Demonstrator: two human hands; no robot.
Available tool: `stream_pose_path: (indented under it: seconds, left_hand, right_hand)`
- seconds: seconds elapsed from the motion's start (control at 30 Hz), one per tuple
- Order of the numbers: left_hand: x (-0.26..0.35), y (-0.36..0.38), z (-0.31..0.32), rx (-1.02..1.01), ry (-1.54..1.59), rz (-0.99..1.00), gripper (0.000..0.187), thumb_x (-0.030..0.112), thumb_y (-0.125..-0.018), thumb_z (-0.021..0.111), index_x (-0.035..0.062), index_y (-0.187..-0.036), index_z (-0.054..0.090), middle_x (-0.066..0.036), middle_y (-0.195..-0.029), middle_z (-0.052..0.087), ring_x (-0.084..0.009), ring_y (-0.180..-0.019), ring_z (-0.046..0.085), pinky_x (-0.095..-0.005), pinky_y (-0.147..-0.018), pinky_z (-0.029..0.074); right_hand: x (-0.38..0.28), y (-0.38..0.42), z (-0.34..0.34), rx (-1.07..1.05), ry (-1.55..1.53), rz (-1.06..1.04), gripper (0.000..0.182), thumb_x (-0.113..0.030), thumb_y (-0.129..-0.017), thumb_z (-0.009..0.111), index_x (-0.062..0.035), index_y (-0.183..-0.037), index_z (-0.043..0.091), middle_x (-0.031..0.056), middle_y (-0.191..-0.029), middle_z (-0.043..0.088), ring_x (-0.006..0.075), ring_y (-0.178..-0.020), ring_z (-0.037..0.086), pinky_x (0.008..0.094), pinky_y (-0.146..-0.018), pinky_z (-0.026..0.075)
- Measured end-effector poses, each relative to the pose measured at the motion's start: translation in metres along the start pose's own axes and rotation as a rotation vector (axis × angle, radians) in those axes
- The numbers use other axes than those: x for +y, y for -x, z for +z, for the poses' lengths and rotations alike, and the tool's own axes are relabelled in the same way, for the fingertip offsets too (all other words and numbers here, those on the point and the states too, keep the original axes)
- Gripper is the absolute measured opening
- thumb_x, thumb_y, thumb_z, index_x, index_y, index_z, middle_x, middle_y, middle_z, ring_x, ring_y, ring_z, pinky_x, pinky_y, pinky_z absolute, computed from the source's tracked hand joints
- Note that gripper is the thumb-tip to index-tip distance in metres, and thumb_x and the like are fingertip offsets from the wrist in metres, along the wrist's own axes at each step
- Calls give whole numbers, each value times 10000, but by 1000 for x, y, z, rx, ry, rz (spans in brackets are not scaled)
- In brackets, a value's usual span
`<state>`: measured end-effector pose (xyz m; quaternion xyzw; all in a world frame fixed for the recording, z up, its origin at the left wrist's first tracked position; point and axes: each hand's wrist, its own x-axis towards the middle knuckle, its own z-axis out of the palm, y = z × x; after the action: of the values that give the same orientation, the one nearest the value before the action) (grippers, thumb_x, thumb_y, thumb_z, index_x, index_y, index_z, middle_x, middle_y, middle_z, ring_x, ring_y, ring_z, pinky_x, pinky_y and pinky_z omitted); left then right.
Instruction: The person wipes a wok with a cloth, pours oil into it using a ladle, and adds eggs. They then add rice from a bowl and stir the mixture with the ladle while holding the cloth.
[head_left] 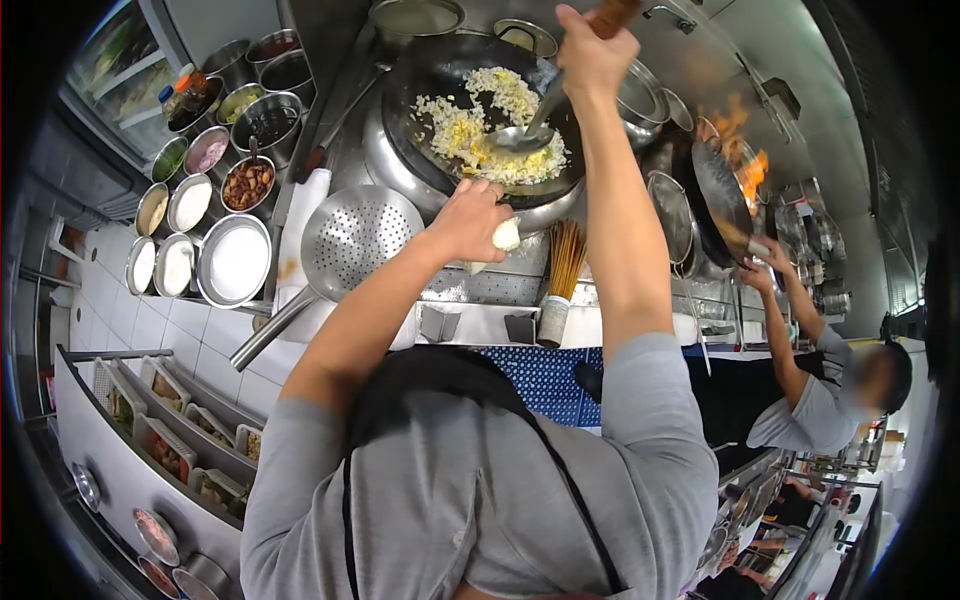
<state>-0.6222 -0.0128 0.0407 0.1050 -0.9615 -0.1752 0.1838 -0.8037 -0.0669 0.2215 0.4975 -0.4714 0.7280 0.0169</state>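
Note:
My right hand (597,55) is closed round the wooden-ended handle of a ladle (520,138). The ladle's bowl rests among rice with yellow bits of egg (460,135) in a large dark wok (410,85). At the wok's near rim, my left hand (470,220) is wrapped over a folded white cloth (507,234), which sits between the palm and the rim. The rice lies spread over the wok's bottom and near side. Close to my left forearm lies a perforated strainer (362,240), its handle pointing down and left.
Metal tubs of seasonings (233,262) crowd the left side. A bamboo wok brush (563,270) stands at the stove's front edge. To the right, a co-worker (820,400) holds another wok (720,190) with flames (752,175) rising behind it. Ingredient bins (165,445) sit lower left.

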Motion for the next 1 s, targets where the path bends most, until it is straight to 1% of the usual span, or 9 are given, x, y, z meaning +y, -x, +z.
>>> stream_pose_path:
  seconds: [0.07,0.2,0.33,0.4,0.57,0.67,0.77,0.87,1.0]
  left_hand:
    - [-2,-3,4,38,4,4,519,378,-562,753,76,-982,715,-161,-1074,580,-304,-1097,495,-412,-948,349]
    - [-1,-2,-3,-20,9,-2,539,384,-565,750,75,-1005,710,-164,-1090,576,-300,-1105,488,-409,-945,345]
    - [-5,-1,3,43,46,24,474,360,-536,738,64,-903,699,-142,-1041,556,-300,-1052,484,-406,-893,360]
    - [-7,-3,4,71,54,20,481,358,-534,740,64,-912,701,-142,-1039,557,-300,-1049,486,-404,-895,361]
    - [-8,-1,4,54,58,35,503,356,-529,745,63,-936,705,-147,-1030,562,-302,-1046,495,-406,-904,362]
    - [-6,-1,0,37,63,37,504,361,-530,744,62,-933,704,-148,-1029,563,-304,-1044,498,-405,-905,364]
    - [-9,0,6,89,75,50,498,362,-536,748,58,-927,700,-149,-1021,564,-302,-1037,501,-404,-901,366]
    - [-10,-1,10,105,34,51,500,356,-544,746,54,-939,700,-146,-1012,563,-299,-1039,500,-403,-897,367]
    - [-10,-1,0,45,89,35,491,342,-550,748,53,-944,697,-146,-997,569,-293,-1028,505,-398,-892,369]
  right_hand:
    - [-53,39,-9,-65,-229,93,285,-22,-818,670,-72,-651,446,-3,-460,415,100,-345,399,270,-340,311]
    - [42,72,-18,126,-193,-90,315,-9,-825,654,-79,-669,389,25,-472,432,118,-366,451,272,-361,380]
    - [-46,9,-16,217,74,198,321,-49,-803,698,-88,-640,424,-14,-474,422,114,-369,453,269,-366,372]
    - [-81,24,-34,22,-264,155,335,-46,-819,678,-96,-616,416,-24,-465,392,97,-346,393,263,-358,339]
    - [11,94,-28,207,-290,49,321,3,-854,591,-108,-674,351,17,-463,397,124,-351,378,320,-384,377]
    - [-20,31,-33,290,-185,172,309,-13,-817,657,-86,-670,395,-7,-485,405,100,-353,397,265,-362,352]
    - [-89,43,-59,33,-383,175,308,5,-824,631,-93,-663,388,-7,-474,392,82,-354,342,256,-365,316]
    - [-16,105,-52,225,-277,110,315,-9,-840,622,-107,-657,385,-11,-502,385,109,-377,357,298,-398,369]
    - [-28,56,-45,213,-233,196,328,-10,-837,626,-117,-640,386,-10,-493,383,93,-385,362,278,-379,351]
